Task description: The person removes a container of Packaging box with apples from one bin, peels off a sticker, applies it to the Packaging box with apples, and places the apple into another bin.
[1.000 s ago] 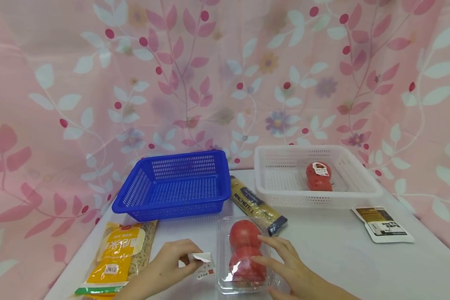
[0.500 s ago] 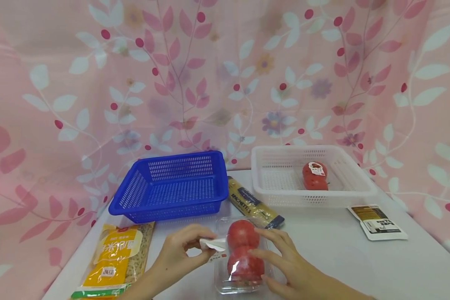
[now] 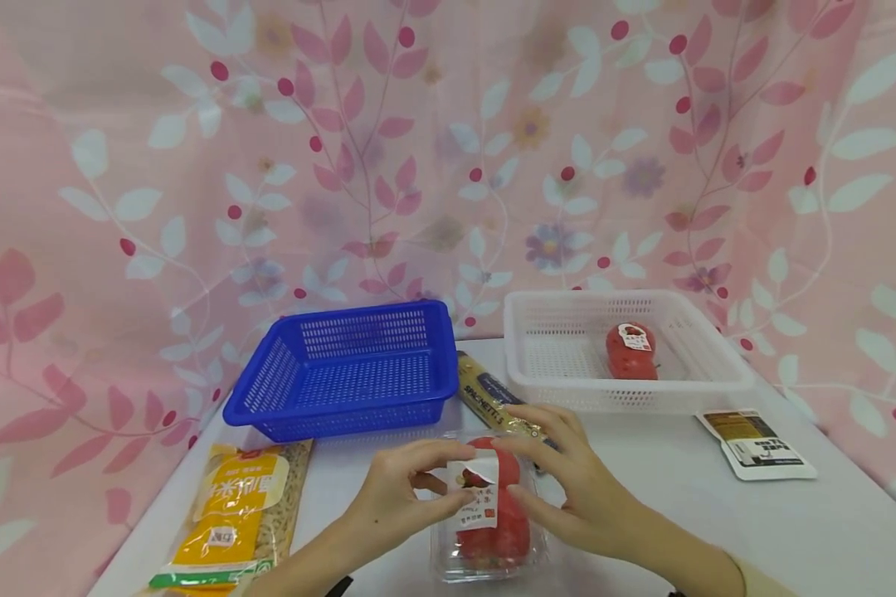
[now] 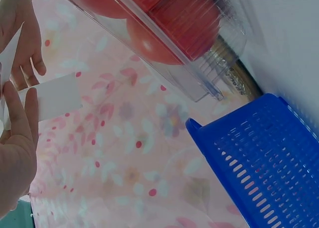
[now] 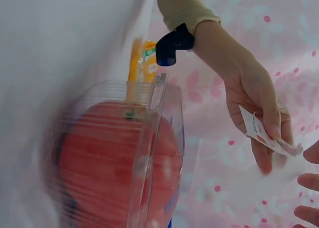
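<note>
My left hand (image 3: 392,497) pinches a white printed label (image 3: 481,502) between thumb and fingers. The label is held above a clear plastic box (image 3: 448,565) of red tomatoes (image 3: 509,531), partly covering them in the head view. Two folds of the label's blank back (image 4: 60,96) show in the left wrist view. My right hand (image 3: 586,485) hovers over the right side of the box, its fingers spread and bent. In the right wrist view, the right fingers (image 5: 311,180) are apart from the label (image 5: 266,133).
A blue basket (image 3: 343,423) stands behind to the left, a white basket (image 3: 627,398) with another tomato pack (image 3: 630,361) to the right. A spaghetti bag (image 3: 485,398) lies between them. A yellow bag (image 3: 224,514) lies left, a small pouch (image 3: 762,448) right.
My left hand has moved right, bringing the label from beside the box to above the tomatoes. The label now faces up. My right hand has shifted slightly up, off the tomatoes' side.
</note>
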The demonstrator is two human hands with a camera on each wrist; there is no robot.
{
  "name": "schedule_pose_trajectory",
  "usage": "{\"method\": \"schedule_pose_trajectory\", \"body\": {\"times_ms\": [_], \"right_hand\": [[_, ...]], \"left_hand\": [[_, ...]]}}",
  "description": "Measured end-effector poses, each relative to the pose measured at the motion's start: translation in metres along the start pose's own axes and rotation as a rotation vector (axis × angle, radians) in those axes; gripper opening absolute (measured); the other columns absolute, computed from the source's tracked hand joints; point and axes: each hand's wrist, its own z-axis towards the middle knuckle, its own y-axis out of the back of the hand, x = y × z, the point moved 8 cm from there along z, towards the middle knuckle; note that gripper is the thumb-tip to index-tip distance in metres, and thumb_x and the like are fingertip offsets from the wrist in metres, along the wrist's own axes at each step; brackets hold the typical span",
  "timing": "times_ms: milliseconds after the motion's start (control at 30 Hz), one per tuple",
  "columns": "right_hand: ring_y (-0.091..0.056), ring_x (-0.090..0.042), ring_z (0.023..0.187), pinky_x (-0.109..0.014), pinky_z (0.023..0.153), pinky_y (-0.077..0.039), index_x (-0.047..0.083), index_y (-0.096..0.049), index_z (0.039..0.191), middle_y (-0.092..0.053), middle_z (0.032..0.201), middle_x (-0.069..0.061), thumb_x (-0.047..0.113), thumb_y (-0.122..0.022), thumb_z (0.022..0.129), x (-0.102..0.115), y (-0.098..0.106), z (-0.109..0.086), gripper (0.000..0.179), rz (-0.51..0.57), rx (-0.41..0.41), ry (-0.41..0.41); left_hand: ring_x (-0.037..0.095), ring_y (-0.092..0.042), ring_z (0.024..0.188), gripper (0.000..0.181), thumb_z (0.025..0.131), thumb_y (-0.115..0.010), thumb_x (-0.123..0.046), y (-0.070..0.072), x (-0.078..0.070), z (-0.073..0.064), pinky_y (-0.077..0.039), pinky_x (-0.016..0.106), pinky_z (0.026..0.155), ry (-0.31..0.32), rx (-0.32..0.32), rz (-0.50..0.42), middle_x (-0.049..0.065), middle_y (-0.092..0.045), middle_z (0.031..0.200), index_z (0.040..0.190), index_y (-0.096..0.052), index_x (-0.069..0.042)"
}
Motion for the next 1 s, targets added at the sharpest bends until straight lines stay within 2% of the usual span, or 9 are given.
{"method": "schedule_pose_trajectory", "body": {"times_ms": [133, 300, 467, 733, 867, 1000], "right_hand": [[-0.036, -0.032, 0.117, -0.029, 0.1, -0.031, 0.013, -0.06, 0.114, -0.045, 0.13, -0.014, 0.033, -0.058, 0.089, -0.001, -0.004, 0.004, 0.032, 0.022, -0.037, -0.006], [-0.038, -0.032, 0.114, -0.027, 0.099, -0.033, 0.014, -0.062, 0.101, -0.048, 0.125, -0.014, 0.032, -0.058, 0.089, -0.002, -0.007, 0.004, 0.022, 0.034, -0.084, 0.004], [-0.04, -0.032, 0.112, -0.029, 0.1, -0.031, 0.016, -0.063, 0.091, -0.052, 0.12, -0.012, 0.028, -0.06, 0.088, 0.0, -0.01, 0.003, 0.013, 0.043, -0.104, 0.031], [-0.042, -0.03, 0.11, -0.031, 0.1, -0.032, 0.016, -0.065, 0.085, -0.056, 0.112, -0.013, 0.022, -0.06, 0.088, 0.0, -0.009, 0.004, 0.009, 0.043, -0.126, 0.095], [-0.044, -0.028, 0.109, -0.033, 0.099, -0.033, 0.016, -0.065, 0.084, -0.058, 0.109, -0.01, 0.016, -0.066, 0.083, 0.0, -0.01, 0.004, 0.001, 0.043, -0.107, 0.097], [-0.046, -0.026, 0.106, -0.032, 0.098, -0.034, 0.016, -0.064, 0.082, -0.058, 0.106, -0.007, 0.009, -0.071, 0.076, 0.001, -0.011, 0.004, 0.012, 0.059, -0.094, 0.105]], "left_hand": [[0.021, -0.064, 0.093, 0.042, 0.072, -0.073, 0.005, -0.005, 0.001, 0.004, -0.054, 0.026, 0.06, 0.015, 0.009, -0.02, 0.017, -0.064, 0.106, 0.112, -0.059, 0.002], [0.021, -0.062, 0.098, 0.042, 0.075, -0.073, -0.003, -0.008, 0.007, 0.004, -0.054, 0.027, 0.062, 0.113, 0.02, -0.065, 0.015, -0.062, 0.112, 0.115, -0.059, -0.004], [0.022, -0.06, 0.101, 0.043, 0.076, -0.074, -0.012, -0.011, 0.01, 0.0, -0.054, 0.026, 0.061, 0.18, 0.043, -0.048, 0.01, -0.062, 0.115, 0.116, -0.06, -0.006], [0.022, -0.061, 0.1, 0.041, 0.074, -0.076, -0.012, -0.012, 0.012, 0.0, -0.054, 0.026, 0.06, 0.189, 0.052, -0.054, 0.009, -0.058, 0.123, 0.113, -0.062, -0.008], [0.023, -0.059, 0.103, 0.039, 0.074, -0.076, -0.012, -0.011, 0.015, -0.001, -0.054, 0.026, 0.062, 0.201, 0.047, -0.069, 0.009, -0.055, 0.126, 0.111, -0.063, -0.008], [0.024, -0.058, 0.106, 0.035, 0.076, -0.075, -0.012, -0.01, 0.016, -0.001, -0.053, 0.026, 0.064, 0.187, 0.039, -0.06, 0.012, -0.053, 0.128, 0.109, -0.063, -0.008]]}}
